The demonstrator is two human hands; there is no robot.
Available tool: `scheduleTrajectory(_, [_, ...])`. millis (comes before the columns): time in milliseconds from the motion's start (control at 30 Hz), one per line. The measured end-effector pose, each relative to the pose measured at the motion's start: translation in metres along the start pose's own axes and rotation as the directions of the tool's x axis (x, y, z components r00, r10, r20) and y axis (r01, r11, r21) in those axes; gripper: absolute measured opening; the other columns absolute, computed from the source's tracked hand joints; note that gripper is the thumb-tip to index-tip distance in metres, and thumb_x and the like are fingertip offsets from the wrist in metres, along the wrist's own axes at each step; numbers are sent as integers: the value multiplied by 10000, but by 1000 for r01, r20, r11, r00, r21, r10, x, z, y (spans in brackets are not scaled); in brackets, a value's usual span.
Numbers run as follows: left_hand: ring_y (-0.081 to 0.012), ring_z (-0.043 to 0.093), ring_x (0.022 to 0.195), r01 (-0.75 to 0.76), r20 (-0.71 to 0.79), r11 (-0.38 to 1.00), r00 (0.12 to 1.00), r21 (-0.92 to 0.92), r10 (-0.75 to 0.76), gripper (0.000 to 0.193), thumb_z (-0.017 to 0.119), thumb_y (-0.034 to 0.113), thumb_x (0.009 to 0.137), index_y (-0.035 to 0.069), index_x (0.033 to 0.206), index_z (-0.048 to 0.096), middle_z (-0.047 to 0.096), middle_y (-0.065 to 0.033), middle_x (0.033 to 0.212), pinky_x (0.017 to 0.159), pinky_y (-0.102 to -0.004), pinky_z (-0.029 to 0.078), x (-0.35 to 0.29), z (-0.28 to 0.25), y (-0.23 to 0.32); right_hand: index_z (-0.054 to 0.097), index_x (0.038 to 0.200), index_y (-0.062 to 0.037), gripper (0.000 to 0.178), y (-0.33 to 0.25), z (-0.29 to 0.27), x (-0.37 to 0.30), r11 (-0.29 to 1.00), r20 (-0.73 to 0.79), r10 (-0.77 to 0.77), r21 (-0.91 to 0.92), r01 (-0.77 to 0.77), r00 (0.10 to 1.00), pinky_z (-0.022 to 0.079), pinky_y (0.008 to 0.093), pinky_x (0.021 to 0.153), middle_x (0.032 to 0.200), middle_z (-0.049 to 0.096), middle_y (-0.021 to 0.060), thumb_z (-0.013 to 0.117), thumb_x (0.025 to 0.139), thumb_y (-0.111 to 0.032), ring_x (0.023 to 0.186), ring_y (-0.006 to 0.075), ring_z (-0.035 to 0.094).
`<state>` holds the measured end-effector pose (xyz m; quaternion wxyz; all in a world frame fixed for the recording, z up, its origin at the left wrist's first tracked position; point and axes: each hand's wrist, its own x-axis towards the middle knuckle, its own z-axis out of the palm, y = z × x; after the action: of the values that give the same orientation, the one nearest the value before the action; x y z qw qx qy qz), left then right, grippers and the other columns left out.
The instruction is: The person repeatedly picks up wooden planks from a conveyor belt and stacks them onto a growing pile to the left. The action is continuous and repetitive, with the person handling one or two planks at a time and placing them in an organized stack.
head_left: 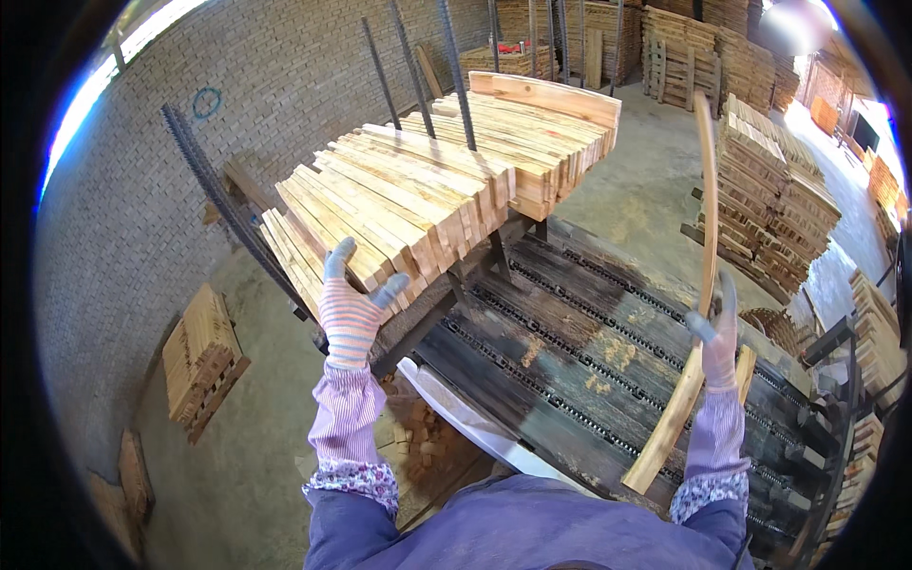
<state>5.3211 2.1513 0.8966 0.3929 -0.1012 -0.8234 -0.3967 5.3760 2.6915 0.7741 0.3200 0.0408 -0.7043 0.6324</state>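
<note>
My left hand [353, 306], in a striped knit glove with grey-blue fingertips, is at the near end of a layer of pale wooden strips [418, 185]. Its thumb and forefinger are spread apart against the strip ends; the other fingers are mostly hidden. On the right, my right hand [722, 342] grips a long, narrow wooden strip [709, 209] near its middle, with the thumb across it. That strip rises steeply past the conveyor, while its lower end [660, 437] hangs over the chains. Part of another wooden piece [747, 366] shows behind my right hand.
A dark conveyor bed [560, 332] with several chains [532, 328] runs in front of me. Dark upright rods [410, 66] stand along the strips' rack. Wood stacks stand on the floor at left [201, 351] and right [760, 199]. A brick wall [142, 171] rises at left.
</note>
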Motion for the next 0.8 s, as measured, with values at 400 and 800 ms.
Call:
scheduleTrajectory(400, [-338, 534, 1359, 134, 87, 985, 986, 106, -144, 956, 900, 94, 730, 19, 1548, 411, 512, -189, 1509, 1156, -426, 444, 13, -3, -14, 515, 1496, -163, 581, -18, 210, 321, 747, -73, -378, -613, 258, 923, 517, 456, 1040, 1317, 667, 243, 703, 965, -304, 1213, 390, 652])
scheduleTrajectory(800, [-332, 499, 1369, 238, 66, 959, 966, 156, -250, 967, 908, 47, 725, 42, 1576, 448, 479, -204, 1556, 1165, -467, 411, 6, 7, 9, 568, 1496, -270, 438, 7, 267, 450, 24, 249, 83, -969, 247, 965, 455, 495, 1102, 1458, 578, 100, 562, 1060, -225, 1357, 324, 566])
